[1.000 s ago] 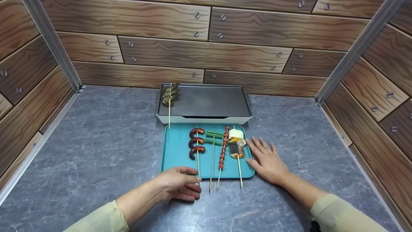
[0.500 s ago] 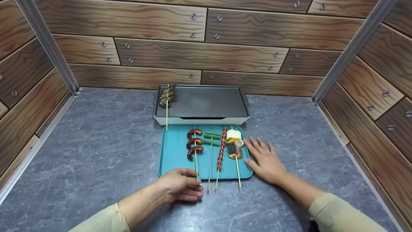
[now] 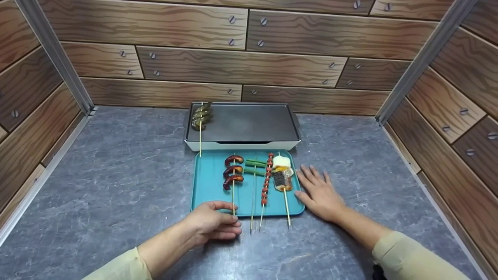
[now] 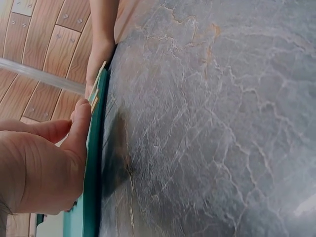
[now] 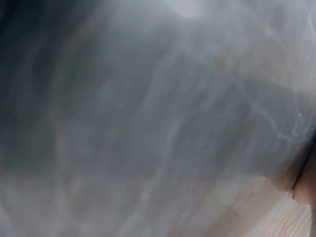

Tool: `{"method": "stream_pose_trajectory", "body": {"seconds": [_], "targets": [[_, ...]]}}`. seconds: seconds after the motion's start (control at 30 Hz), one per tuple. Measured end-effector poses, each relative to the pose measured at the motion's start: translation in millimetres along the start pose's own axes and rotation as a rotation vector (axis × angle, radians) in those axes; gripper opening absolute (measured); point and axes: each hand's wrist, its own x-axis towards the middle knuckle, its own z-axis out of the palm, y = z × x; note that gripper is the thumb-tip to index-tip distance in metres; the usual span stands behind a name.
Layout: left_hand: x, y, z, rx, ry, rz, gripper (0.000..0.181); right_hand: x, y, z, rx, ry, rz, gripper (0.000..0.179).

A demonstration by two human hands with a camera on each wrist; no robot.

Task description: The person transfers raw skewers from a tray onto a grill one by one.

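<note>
My left hand (image 3: pixel 212 223) pinches the bare lower stick of a skewer (image 3: pixel 234 170) with dark red curled pieces that look like octopus tentacles. That skewer stands over the left half of a teal tray (image 3: pixel 212 175); whether it touches the tray is hard to tell. In the left wrist view the thumb and fingers of the left hand (image 4: pixel 54 163) come together beside the tray's edge. My right hand (image 3: pixel 321 196) lies flat with straight fingers on the table at the tray's right edge. The right wrist view is mostly blurred tabletop, with a sliver of skin (image 5: pixel 306 185) at its edge.
Beside the held skewer lie a green-stalk skewer (image 3: pixel 255 172), a red-bead skewer (image 3: pixel 267 181) and a thick fish-like skewer (image 3: pixel 283 179). Their sticks overhang the front edge. Behind the tray stands a griddle (image 3: pixel 249 122) with a shrimp-like skewer (image 3: pixel 202 116) at its left.
The left thumb and fingers have taken hold of the octopus skewer's stick, and the skewer has shifted slightly away from me. The right hand stays in place. The head view has shifted slightly.
</note>
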Motion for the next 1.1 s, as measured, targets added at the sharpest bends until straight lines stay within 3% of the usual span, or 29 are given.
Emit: {"method": "stream_pose_trajectory", "body": {"seconds": [0.47,0.8,0.97,1.1], "targets": [[-5.1,3.6,-2.0,-0.003,-0.005,0.019,0.041,0.7,-1.7,-1.5,0.02,-0.001,0.002,0.071],[-10.5,2.9,-3.2,0.021,-0.031,0.047,0.04,3.6,-20.5,-3.3,0.22,0.013,0.137,0.061],[-11.7,3.2,-3.9,0.029,-0.039,0.061,0.04,3.8,-29.8,-0.8,0.284,0.039,0.138,0.057],[-13.5,7.5,-2.7,0.041,-0.059,0.078,0.041,0.8,-30.7,-0.8,0.268,0.067,0.127,0.056]]}}
